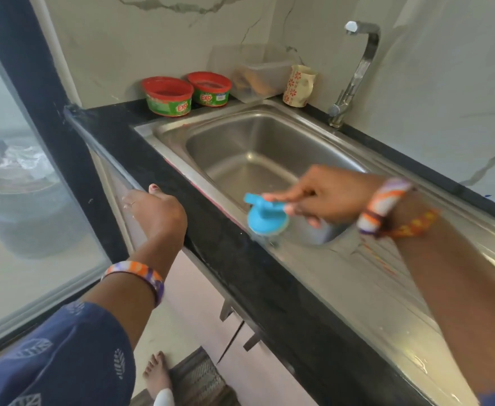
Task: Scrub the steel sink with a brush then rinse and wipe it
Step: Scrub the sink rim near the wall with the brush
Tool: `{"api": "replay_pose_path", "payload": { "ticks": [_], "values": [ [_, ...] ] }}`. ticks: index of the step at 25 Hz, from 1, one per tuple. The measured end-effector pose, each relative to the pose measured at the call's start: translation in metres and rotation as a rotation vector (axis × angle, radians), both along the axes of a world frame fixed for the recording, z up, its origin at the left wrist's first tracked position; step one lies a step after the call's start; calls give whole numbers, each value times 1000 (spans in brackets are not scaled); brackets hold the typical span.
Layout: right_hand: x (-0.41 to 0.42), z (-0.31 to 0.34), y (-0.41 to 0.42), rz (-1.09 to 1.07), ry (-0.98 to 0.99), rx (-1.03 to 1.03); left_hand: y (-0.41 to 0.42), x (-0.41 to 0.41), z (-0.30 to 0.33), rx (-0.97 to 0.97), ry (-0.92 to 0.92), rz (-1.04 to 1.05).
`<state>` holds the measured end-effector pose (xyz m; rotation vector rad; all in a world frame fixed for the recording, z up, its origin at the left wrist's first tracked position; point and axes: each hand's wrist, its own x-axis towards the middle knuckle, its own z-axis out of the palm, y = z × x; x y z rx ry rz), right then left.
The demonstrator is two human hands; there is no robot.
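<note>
The right hand (325, 197) is pinching the handle of the blue brush (266, 218), holding it over the near rim of the steel sink (252, 159). The left hand (155, 212) is hanging loosely curled beside the black surface (164, 159), holding nothing. The brush looks light and stiff, probably slippery once wet; the handle is the place to grip.

Home kitchen: I'm at a steel sink (258, 153) with drainboard set in a black counter (140, 159), tap (354, 68) behind, marble-look wall, two dish-soap tubs (168, 96), a mug (299, 86), cabinets below, my bare foot (156, 373) on the floor.
</note>
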<state>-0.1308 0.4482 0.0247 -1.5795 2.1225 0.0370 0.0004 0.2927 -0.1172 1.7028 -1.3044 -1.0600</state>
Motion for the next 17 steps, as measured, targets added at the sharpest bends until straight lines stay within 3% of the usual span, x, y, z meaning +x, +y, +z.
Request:
{"api": "replay_pose_path", "payload": {
  "ticks": [3, 6, 9, 13, 17],
  "values": [
    [16, -19, -87, 45, 49, -228, -4, 1, -1, 11, 3, -13],
    [32, -31, -125, 13, 22, -305, -4, 1, -2, 2, 5, -7],
    [11, -23, -68, 26, -110, -185, -4, 0, -4, -5, 6, -10],
    [-10, 9, 41, -90, -317, 142, -1, -2, -2, 5, 41, 2],
    [-8, -14, -21, -18, -198, -130, -1, -1, -1, 24, 41, -5]
  ]
}}
